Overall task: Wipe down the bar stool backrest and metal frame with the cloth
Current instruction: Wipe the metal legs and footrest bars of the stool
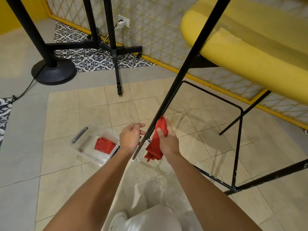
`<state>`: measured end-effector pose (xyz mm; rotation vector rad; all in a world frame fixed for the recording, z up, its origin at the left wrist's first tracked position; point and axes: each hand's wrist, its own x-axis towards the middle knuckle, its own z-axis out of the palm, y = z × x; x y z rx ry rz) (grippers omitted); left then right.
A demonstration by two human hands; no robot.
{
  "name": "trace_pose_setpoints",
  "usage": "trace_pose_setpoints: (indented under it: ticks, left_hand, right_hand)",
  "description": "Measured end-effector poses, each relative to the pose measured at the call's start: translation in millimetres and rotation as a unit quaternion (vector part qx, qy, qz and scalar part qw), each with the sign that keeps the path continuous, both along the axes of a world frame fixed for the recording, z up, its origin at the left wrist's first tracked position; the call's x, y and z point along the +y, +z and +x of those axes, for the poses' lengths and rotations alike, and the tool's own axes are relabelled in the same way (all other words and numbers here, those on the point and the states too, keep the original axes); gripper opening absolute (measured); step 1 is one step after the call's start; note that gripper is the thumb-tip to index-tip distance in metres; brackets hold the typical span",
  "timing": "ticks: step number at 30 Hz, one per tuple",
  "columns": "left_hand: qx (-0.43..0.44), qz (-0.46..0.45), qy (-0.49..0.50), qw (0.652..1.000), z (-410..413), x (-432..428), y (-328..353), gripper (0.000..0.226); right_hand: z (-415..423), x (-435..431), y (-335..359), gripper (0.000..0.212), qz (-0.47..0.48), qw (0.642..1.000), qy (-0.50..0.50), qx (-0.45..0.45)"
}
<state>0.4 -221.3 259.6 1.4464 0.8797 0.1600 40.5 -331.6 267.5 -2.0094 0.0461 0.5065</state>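
The bar stool leans over, its yellow padded seat (246,52) at the upper right and its black metal frame (238,147) spread across the tiled floor. One long black leg (181,75) runs diagonally down to the floor between my hands. My right hand (166,139) grips a folded red cloth (155,144) pressed against the lower part of that leg. My left hand (130,137) hovers just left of the leg with loosely curled fingers, holding nothing that I can see.
A clear plastic tub (90,147) with a second red cloth (105,145) lies on the floor to the left. Black stand legs (116,67) and a round black base (53,72) with a cable stand behind. A yellow-framed mesh wall (158,39) runs along the back.
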Motion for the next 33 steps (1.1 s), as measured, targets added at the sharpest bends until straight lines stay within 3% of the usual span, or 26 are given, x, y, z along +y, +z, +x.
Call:
trace_pose_setpoints:
  ticks: [9,14,21,26,30,33]
  left_hand:
    - [0.017,-0.031,0.017,0.999,16,5,-25,0.028]
    - [0.023,-0.054,0.024,0.998,18,5,-37,0.025]
    - [0.043,-0.031,0.023,0.998,18,10,-55,0.023]
    - [0.047,-0.037,0.017,0.998,19,12,-61,0.020]
    - [0.050,-0.039,0.022,0.998,20,12,-65,0.017]
    - [0.047,-0.042,0.025,0.998,19,14,-67,0.019]
  right_hand:
    - [7,23,-31,0.049,-0.019,1.000,-0.007,0.006]
    - [8,26,-45,0.037,-0.060,0.997,0.007,0.039]
    - [-4,36,-47,0.038,0.018,0.992,-0.125,-0.011]
    - [0,42,-60,0.030,-0.022,0.994,-0.101,0.032]
    - [6,42,-69,0.034,-0.055,0.994,-0.078,0.057]
    - [1,40,-68,0.040,-0.034,0.994,-0.104,0.013]
